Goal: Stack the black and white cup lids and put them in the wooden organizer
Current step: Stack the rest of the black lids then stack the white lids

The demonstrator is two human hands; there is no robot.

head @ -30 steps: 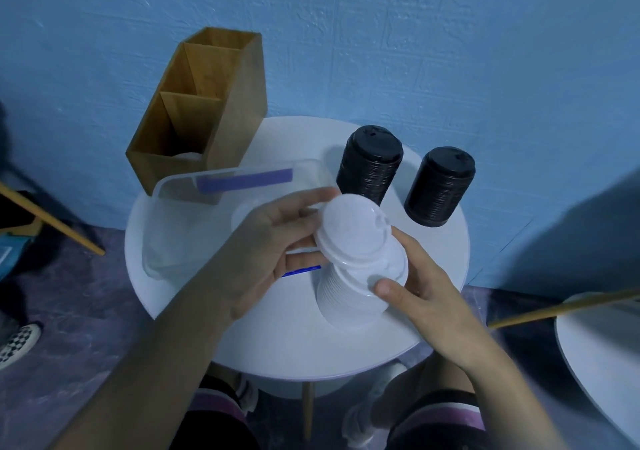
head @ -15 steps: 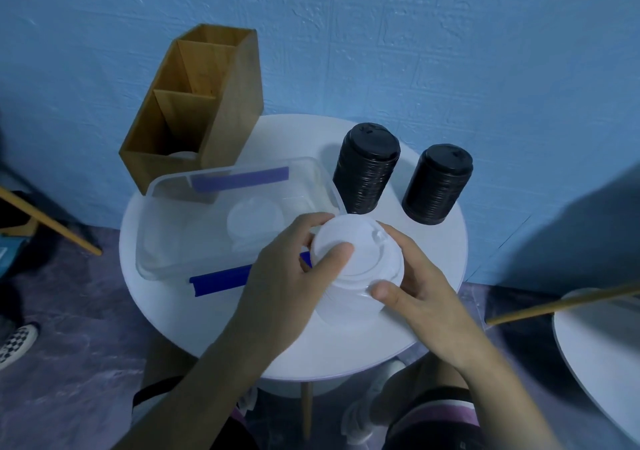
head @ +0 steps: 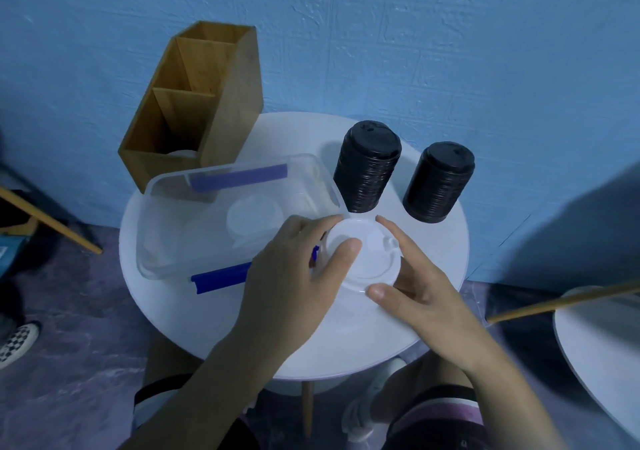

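Note:
A stack of white cup lids (head: pixel 372 259) stands upright on the round white table (head: pixel 433 241). My left hand (head: pixel 298 273) grips it from the left, thumb pressing on the top lid. My right hand (head: pixel 415 290) holds it from the right, with finger and thumb curled round the rim. Two stacks of black lids (head: pixel 369 167) (head: pixel 439 181) stand behind. The wooden organizer (head: pixel 221 103) sits at the table's back left, something white showing in its front compartment.
A clear plastic bin (head: pixel 173 227) with blue clips lies left of the hands, a white lid (head: pixel 254 217) inside it. The blue wall is close behind. Another white table (head: pixel 606 352) is at the right. My knees are under the table edge.
The white stack went from tilted toward me to upright on the table. My left thumb has moved onto the top lid, and both hands have closed in around the stack.

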